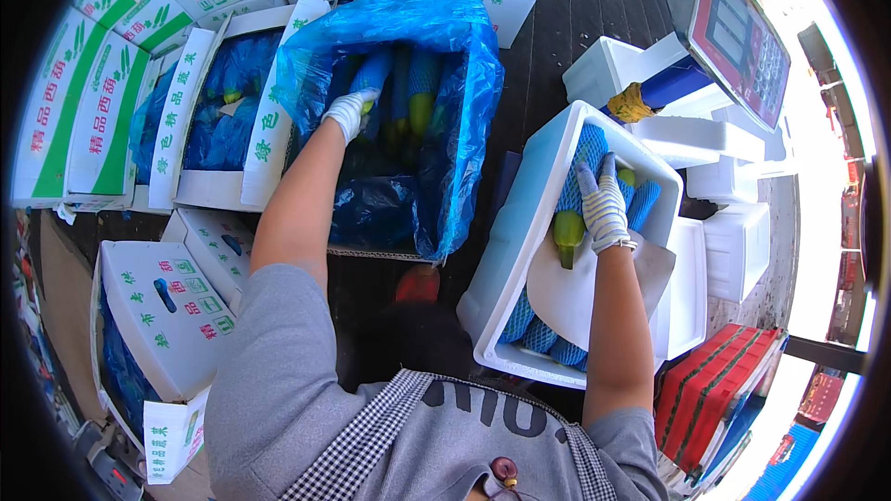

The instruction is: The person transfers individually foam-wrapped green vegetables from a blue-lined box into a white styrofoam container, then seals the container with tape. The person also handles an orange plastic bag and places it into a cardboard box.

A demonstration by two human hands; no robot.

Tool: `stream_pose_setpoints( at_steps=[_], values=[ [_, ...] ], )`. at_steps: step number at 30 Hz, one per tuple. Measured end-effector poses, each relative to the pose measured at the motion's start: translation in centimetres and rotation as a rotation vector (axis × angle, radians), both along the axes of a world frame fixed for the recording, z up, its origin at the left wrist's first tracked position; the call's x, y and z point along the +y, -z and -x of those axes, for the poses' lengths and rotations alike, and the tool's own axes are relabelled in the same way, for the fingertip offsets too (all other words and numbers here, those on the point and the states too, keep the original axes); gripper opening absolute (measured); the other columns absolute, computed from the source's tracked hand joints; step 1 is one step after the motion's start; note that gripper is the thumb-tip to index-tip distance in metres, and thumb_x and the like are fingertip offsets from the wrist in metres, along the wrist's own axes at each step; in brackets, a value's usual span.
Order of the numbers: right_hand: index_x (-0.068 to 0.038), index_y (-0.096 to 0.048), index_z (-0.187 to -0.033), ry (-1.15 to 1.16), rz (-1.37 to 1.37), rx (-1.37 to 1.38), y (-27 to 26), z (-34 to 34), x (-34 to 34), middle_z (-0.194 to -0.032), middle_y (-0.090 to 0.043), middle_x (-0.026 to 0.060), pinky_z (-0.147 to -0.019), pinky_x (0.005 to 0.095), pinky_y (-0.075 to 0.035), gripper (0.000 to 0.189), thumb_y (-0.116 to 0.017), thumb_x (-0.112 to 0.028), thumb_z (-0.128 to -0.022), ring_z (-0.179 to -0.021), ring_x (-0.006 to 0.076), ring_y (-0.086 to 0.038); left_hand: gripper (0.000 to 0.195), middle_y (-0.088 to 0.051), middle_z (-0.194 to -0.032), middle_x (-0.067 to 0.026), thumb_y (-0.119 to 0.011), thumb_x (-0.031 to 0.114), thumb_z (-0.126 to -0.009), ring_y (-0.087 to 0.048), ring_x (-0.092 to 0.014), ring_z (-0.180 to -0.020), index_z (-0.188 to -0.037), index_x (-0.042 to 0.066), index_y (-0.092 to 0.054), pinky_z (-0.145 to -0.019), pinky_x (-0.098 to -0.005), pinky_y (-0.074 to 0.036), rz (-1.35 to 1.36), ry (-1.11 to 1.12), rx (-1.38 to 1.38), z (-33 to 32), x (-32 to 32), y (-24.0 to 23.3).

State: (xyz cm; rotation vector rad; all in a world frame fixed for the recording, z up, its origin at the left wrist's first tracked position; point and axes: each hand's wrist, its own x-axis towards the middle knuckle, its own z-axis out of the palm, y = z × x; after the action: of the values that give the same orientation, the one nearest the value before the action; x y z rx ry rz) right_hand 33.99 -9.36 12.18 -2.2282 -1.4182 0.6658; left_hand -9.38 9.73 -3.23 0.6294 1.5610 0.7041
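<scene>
My left hand (351, 113), in a striped glove, holds the near end of a zucchini in blue foam netting (374, 73) inside a cardboard box lined with blue plastic film (476, 104). Several netted zucchini (421, 108) lie beside it in the box's far part. My right hand (604, 207), gloved alike, rests with fingers spread on netted zucchini in a white foam box (518, 219); whether it grips one is unclear. Left of its fingers lies a netted zucchini with a bare green end (569, 229). A pale sheet (560, 289) lies below, over further netted zucchini (539, 335).
Printed cartons (104, 111) stand stacked at the far left and top. Another film-lined carton (212, 181) adjoins the left box. A digital scale (741, 35) leans over foam boxes (738, 250) at the right. A red crate (717, 390) sits lower right, an open-flapped carton (170, 320) lower left.
</scene>
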Motion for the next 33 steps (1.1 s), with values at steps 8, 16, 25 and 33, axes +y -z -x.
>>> stream_pose_setpoints(
  at_steps=[8,16,25,33],
  values=[
    [-0.006,-0.005,-0.151,-0.132,-0.345,1.047,-6.6,12.1,-4.9,-0.149,-0.023,0.0269,-0.111,0.042,-0.026,0.105,-0.077,-0.015,-0.075,-0.142,0.038,-0.016,0.047,-0.059,-0.087,-0.0058,-0.073,0.029,-0.082,-0.058,-0.011,-0.071,-0.113,0.0,-0.054,-0.062,-0.0224,-0.049,-0.451,0.349,-0.181,-10.0,-22.3,-19.8],
    [-0.004,-0.017,-0.149,0.187,-0.343,1.283,-8.7,1.5,-8.1,-0.131,-0.047,0.0185,-0.092,0.0355,-0.049,0.089,-0.069,-0.011,-0.077,-0.113,0.0268,-0.054,0.049,-0.059,-0.12,-0.0123,-0.054,0.037,-0.092,-0.055,-0.024,-0.111,-0.131,0.008,-0.048,-0.1,-0.0402,-0.039,-0.111,0.265,0.096,-3.4,-7.5,-4.1],
    [0.004,-0.011,-0.147,0.088,0.013,0.3,-1.2,-3.9,-5.5,-0.134,-0.044,0.03,-0.102,0.0342,-0.038,0.086,-0.062,-0.023,-0.084,-0.118,0.0378,-0.05,0.065,-0.054,-0.132,-0.0121,-0.051,0.058,-0.087,-0.046,-0.025,-0.123,-0.13,0.008,-0.052,-0.106,-0.0394,-0.034,0.197,-0.263,-0.436,-12.3,-1.0,5.6],
    [0.001,-0.014,-0.148,0.121,-0.165,0.41,-0.9,-1.9,-4.5,-0.132,-0.047,0.027,-0.098,0.0331,-0.042,0.084,-0.065,-0.016,-0.083,-0.113,0.0336,-0.053,0.094,-0.037,-0.143,-0.0138,-0.074,0.055,-0.07,-0.039,-0.025,-0.128,-0.14,0.007,-0.033,-0.111,-0.0402,-0.031,0.445,-0.63,-0.659,-7.4,-0.1,3.9]
  ],
)
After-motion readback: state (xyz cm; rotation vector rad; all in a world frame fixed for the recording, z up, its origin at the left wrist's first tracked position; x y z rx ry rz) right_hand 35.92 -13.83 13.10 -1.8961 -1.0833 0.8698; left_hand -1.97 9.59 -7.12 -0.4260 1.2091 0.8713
